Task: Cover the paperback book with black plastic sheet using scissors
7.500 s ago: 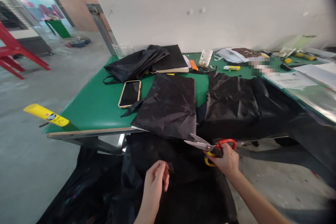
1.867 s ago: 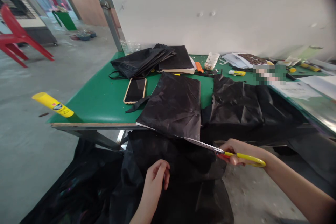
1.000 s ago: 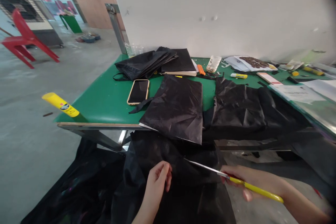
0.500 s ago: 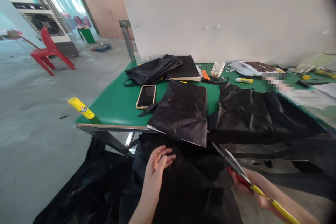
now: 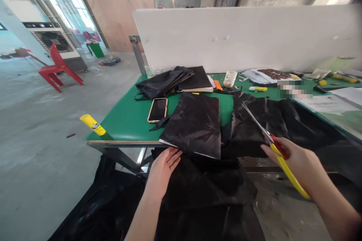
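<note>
My right hand (image 5: 296,160) is closed on scissors (image 5: 266,135) with red and yellow handles; their closed blades point up and left over crumpled black sheet (image 5: 254,120) on the green table (image 5: 124,120). My left hand (image 5: 162,169) lies flat, fingers stretched out, on the black sheet (image 5: 203,192) that hangs below the table's front edge. Just above its fingertips a folded black piece (image 5: 195,124) rests on the table and overhangs the edge.
On the table lie a phone (image 5: 157,109), a stack of black folded material (image 5: 169,81), a clear cup (image 5: 229,78), glue sticks, papers at the right. A white board (image 5: 243,37) stands behind. A yellow tube (image 5: 92,125) sticks out at the table's left corner. Red chair (image 5: 58,68) far left.
My right hand has lifted the scissors out of the hanging sheet and up over the table. My left hand has opened and slid up toward the table edge. My view has tilted upward.
</note>
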Available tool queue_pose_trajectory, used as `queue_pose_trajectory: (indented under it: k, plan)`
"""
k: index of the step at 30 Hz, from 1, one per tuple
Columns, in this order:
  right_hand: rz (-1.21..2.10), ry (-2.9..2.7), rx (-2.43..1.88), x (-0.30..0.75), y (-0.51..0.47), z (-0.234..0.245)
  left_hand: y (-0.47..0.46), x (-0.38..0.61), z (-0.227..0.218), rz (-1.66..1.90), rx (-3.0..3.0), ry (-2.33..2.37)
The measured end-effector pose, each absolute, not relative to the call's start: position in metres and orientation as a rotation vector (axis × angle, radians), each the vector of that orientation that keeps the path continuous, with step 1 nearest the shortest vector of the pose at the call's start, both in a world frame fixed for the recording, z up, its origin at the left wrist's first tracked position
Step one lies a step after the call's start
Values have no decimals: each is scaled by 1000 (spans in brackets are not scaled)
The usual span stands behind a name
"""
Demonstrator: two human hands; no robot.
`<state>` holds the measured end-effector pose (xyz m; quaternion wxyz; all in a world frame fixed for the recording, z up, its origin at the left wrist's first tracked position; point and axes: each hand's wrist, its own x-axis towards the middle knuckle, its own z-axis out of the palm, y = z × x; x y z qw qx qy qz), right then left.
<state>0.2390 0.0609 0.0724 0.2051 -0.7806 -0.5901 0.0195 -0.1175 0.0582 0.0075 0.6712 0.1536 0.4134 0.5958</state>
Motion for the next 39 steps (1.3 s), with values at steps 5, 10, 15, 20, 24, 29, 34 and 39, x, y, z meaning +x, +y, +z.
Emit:
queue_pose_trajectory:
  k: [5,10,15,20,24,29,34,39]
  plan:
    - [-86,-1736,-2538,249,108,94,64,-118,6,1346,352,943]
    - [-4,-1729,-2554,245,137,94,77,-121,6,1376,330,994]
    - [-79,-1706,-2563,240,141,86,80,-123,10,1389,336,1008]
    - [-24,-1682,-2644,250,154,78,74,-124,17,1395,385,960]
    - [12,-1743,-2643,255,164,73,74,-125,16,1401,387,950]
    - [83,-1856,-2586,252,175,84,80,-124,14,1388,376,1057]
    - [48,-1931,-2536,240,189,106,84,-126,12,1369,394,1127]
    - [-160,-1907,-2457,195,184,125,85,-130,10,1331,448,1156]
